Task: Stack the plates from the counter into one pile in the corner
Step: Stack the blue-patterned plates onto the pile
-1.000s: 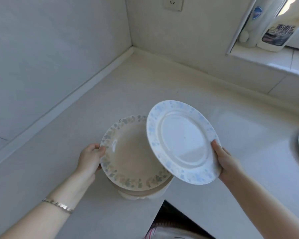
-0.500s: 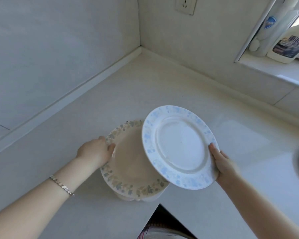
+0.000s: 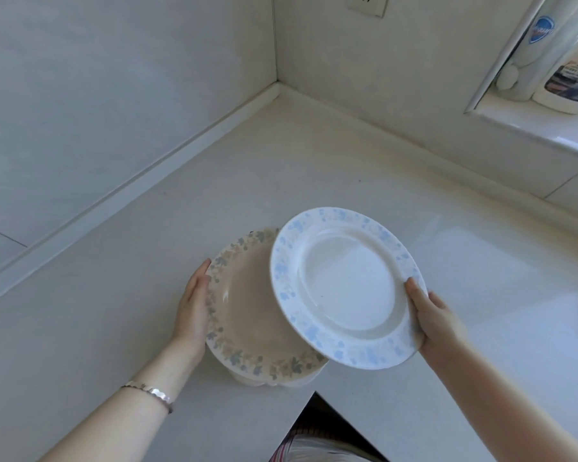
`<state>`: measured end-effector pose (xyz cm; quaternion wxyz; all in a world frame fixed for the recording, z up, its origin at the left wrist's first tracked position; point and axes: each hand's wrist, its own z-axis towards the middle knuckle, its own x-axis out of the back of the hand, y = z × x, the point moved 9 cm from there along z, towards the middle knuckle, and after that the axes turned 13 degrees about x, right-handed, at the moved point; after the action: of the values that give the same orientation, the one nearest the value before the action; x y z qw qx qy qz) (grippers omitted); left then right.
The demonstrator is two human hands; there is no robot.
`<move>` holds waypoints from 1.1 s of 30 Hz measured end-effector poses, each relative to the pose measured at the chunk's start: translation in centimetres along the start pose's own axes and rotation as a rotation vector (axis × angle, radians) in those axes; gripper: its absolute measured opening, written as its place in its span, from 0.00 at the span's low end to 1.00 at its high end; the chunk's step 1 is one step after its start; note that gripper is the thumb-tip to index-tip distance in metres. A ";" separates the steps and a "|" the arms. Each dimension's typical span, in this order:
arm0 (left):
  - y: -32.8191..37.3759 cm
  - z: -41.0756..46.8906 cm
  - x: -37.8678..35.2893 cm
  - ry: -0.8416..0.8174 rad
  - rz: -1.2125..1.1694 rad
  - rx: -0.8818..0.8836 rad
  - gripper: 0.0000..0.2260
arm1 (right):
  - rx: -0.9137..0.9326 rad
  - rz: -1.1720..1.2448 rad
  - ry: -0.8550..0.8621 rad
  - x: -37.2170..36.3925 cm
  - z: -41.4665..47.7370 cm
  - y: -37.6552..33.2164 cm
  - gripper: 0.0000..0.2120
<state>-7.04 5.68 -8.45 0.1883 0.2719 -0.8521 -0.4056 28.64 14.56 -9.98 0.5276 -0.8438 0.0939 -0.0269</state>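
Plates: blue-rimmed plate [image 3: 347, 288] held tilted, right hand [image 3: 437, 323] pinching its rim, overlapping floral plate [image 3: 247, 315] on the counter [image 3: 281, 168] short of the corner. Left hand [image 3: 194, 305], fingers together, flat against the floral rim. Risk: one-edge grip slips, plate strikes and chips

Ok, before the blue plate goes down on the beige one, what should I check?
1. Right hand grips the blue plate at its rim: ok.
2. Left hand steadies the beige plate: ok.
3. Blue plate centred over the beige plate: not ok, offset to the right and tilted.
4. Beige plate's top bare: ok.
5. Pile in the corner: not ok, near the counter's front edge.
6. Support under the beige plate stable: cannot tell.
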 end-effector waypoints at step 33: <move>0.5 0.4 0.1 -0.115 0.061 -0.008 0.14 | 0.095 -0.255 -0.295 -10.6 -2.3 1.1 0.19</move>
<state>-7.48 6.18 -8.26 0.1525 0.2214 -0.8676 -0.4182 17.79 14.04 -9.43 0.5674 -0.8177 -0.0936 0.0261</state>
